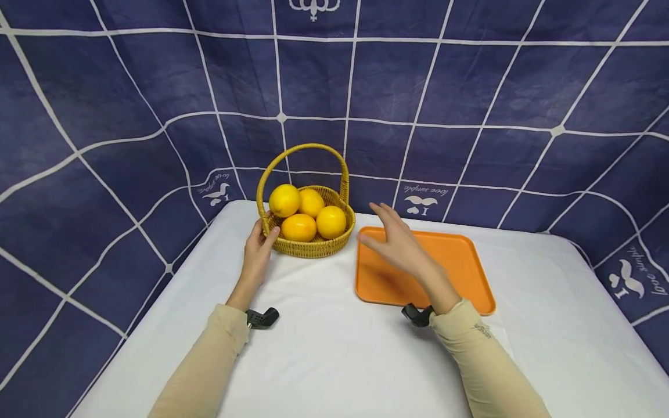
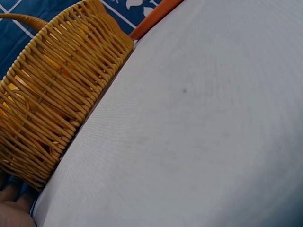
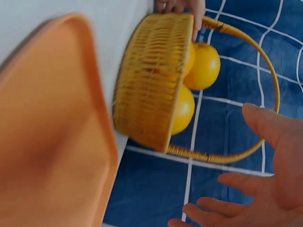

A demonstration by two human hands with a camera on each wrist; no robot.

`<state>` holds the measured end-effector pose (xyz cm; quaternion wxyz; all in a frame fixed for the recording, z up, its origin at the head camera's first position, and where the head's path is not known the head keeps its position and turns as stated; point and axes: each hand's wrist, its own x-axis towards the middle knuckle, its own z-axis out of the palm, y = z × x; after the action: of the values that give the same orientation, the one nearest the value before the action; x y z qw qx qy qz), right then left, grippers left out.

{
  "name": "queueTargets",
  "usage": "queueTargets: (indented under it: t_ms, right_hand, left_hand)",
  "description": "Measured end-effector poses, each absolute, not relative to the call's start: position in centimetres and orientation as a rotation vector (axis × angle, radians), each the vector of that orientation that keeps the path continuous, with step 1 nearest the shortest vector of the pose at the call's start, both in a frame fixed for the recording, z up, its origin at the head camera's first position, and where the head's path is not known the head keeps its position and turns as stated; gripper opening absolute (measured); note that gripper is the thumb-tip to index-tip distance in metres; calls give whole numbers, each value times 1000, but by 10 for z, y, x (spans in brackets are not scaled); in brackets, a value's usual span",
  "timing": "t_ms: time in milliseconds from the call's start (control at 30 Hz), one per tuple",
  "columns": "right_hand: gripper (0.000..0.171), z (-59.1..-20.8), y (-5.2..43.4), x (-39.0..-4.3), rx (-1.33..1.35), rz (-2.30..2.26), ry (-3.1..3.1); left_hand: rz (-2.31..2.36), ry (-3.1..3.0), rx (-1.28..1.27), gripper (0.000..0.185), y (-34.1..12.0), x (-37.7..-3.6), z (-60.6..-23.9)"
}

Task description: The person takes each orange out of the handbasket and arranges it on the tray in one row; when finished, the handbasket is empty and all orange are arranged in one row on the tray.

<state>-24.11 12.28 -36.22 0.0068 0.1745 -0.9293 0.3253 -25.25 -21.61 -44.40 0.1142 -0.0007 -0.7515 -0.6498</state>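
A wicker basket (image 1: 311, 249) with a tall arched handle stands at the back of the table. Several round yellow-orange fruits (image 1: 331, 222) that look like oranges lie in it. At the basket's left side my left hand (image 1: 258, 241) grips the rim, thumb toward the front. In the left wrist view only part of that hand (image 2: 16, 208) shows, low against the basket's wicker wall (image 2: 57, 90). My right hand (image 1: 394, 241) hovers over an orange tray (image 1: 449, 261), to the right of the basket, fingers spread and holding nothing. The right wrist view shows its fingers (image 3: 222, 208) apart from the basket handle.
A white cloth (image 1: 334, 348) covers the table. Dark blue curtains (image 1: 470, 81) with white grid lines hang right behind the basket and tray and along the left side. Black wrist devices (image 1: 263, 318) sit on both wrists.
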Motion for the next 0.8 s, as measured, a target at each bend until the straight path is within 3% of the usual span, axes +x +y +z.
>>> queueTargets:
  t_ms: [800]
  right_hand:
    - [77, -363, 43, -299, 589, 1153, -2874]
  left_hand:
    - [-1890, -2208, -5, 59, -213, -249, -442]
